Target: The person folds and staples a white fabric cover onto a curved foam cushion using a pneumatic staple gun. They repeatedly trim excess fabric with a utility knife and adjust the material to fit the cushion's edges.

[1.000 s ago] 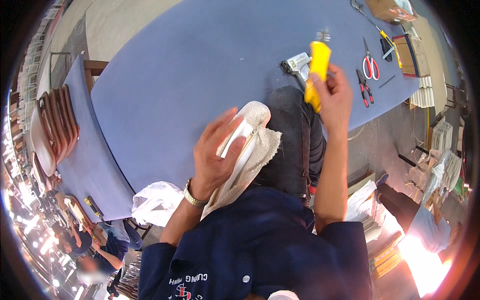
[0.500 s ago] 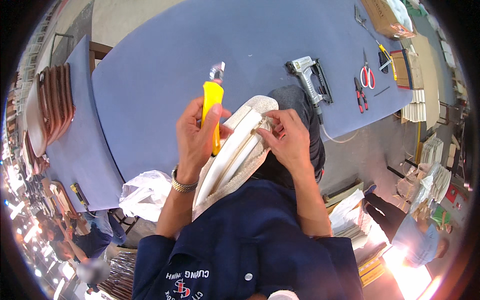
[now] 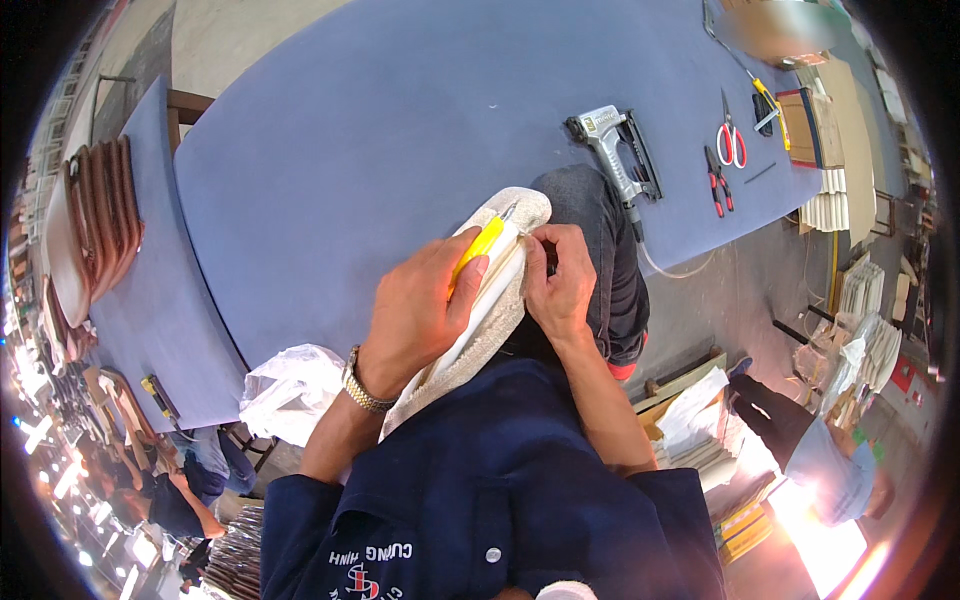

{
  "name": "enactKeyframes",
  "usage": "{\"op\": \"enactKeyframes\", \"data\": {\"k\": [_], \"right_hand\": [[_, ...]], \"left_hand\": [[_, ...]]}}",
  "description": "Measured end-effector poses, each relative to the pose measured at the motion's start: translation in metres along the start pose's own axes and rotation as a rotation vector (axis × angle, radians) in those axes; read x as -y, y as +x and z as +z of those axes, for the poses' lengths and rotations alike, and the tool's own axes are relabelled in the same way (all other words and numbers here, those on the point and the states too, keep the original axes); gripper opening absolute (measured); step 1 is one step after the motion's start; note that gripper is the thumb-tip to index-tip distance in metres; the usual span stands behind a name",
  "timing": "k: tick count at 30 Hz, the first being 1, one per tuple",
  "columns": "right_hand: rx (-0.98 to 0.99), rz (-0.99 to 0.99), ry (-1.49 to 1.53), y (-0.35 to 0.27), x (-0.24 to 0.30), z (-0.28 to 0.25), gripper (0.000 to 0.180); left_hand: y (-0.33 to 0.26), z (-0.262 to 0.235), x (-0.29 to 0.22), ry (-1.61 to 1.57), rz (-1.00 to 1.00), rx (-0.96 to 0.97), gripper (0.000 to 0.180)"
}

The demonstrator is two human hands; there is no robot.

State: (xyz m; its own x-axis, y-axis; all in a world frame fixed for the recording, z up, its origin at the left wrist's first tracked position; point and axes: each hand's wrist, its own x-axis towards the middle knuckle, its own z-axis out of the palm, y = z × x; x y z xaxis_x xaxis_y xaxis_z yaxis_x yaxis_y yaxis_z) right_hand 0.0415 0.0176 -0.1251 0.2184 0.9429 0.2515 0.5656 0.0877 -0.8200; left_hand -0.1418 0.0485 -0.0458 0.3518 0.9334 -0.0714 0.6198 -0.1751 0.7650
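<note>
A long upholstered piece (image 3: 524,202) in beige fabric, with white strips running along its upper face, lies between the two hands, slanting from the person's torso up and to the right; its rounded far end sits beyond both hands, beside the dark-trousered leg (image 3: 573,195). The left hand (image 3: 420,305) is over the left side of the piece, fingers closed around a yellow-handled hand tool (image 3: 480,250) whose slim metal tip points toward the rounded end. The right hand (image 3: 562,282) is at the right edge, near that end, with thumb and forefinger drawn together at the fabric border; whether cloth is gripped between them cannot be told. Beyond the right hand, a pneumatic stapler (image 3: 612,150) rests on the blue table (image 3: 370,130), with red-handled pliers (image 3: 718,185) and scissors (image 3: 731,145) farther right.
</note>
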Motion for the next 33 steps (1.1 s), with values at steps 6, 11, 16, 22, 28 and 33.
{"op": "enactKeyframes", "data": {"k": [6, 11, 16, 22, 28, 33], "right_hand": [[-0.042, 0.015, 0.022, -0.004, -0.002, 0.011, 0.009], [-0.056, 0.021, 0.072, -0.005, -0.005, 0.016, 0.009], [-0.053, 0.019, 0.069, -0.003, -0.002, 0.016, 0.009], [-0.042, 0.036, 0.096, 0.0, -0.001, 0.017, 0.008], [-0.046, 0.028, 0.083, -0.001, -0.002, 0.018, 0.007], [-0.064, -0.007, 0.07, -0.001, -0.008, 0.02, 0.007]], "left_hand": [[0.01, -0.004, -0.005, 0.085, -0.087, 0.216, 0.033], [0.013, -0.004, -0.005, 0.117, -0.056, 0.232, 0.032], [0.009, -0.001, 0.0, 0.265, 0.054, 0.174, 0.032], [0.007, -0.005, -0.001, 0.308, 0.055, 0.18, 0.035], [0.01, -0.003, 0.0, 0.347, 0.004, 0.234, 0.037], [0.015, -0.006, -0.008, 0.387, -0.041, 0.34, 0.038]]}}
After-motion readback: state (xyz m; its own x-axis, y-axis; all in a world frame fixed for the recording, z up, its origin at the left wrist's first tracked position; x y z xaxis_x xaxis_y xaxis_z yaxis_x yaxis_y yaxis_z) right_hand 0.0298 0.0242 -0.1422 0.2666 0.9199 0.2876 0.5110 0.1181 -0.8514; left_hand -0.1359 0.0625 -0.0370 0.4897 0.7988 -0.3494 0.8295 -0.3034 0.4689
